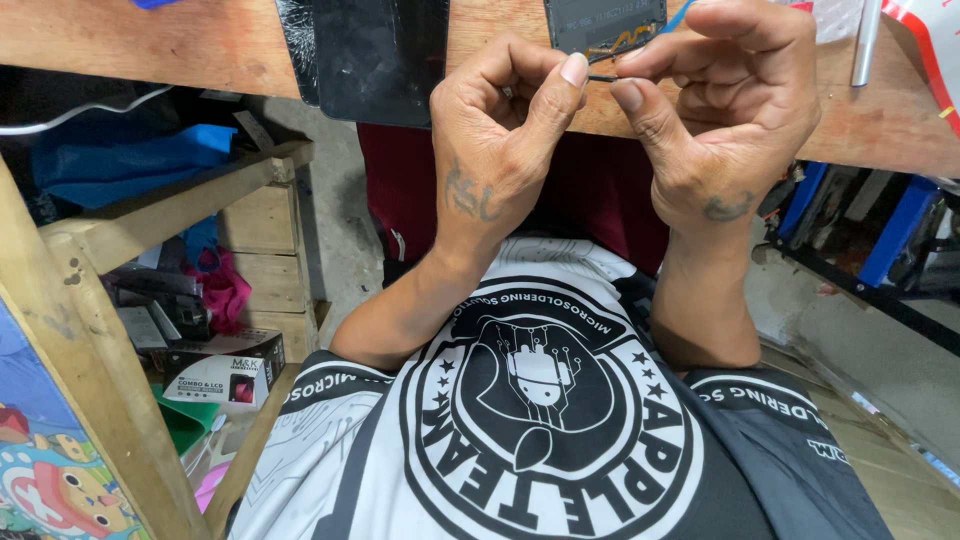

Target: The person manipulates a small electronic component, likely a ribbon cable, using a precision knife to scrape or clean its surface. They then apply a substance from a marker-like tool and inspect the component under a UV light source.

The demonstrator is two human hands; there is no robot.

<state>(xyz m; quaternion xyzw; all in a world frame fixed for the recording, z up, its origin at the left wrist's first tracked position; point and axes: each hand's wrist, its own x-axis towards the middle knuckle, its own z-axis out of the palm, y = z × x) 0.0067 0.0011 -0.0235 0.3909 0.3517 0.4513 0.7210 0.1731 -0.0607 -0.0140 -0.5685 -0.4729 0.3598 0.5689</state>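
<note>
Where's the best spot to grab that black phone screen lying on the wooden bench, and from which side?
Take the black phone screen by its near end, which overhangs the wooden bench edge, coming from below and in front. That end hangs free, so fingers can likely pinch both faces. Both hands are busy: left hand and right hand pinch a small thin part.

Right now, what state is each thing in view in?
Left hand: raised, fingers curled, thumb and forefinger pinching a thin dark piece.
Right hand: raised, fingers pinching the same piece from the other side.
Thin dark piece: held between both hands at the bench edge; too small to identify.
Dark screen panel: lying flat on the wooden bench.
Small board: lying flat on the bench.
Cardboard box: closed, on the lower shelf.
</note>
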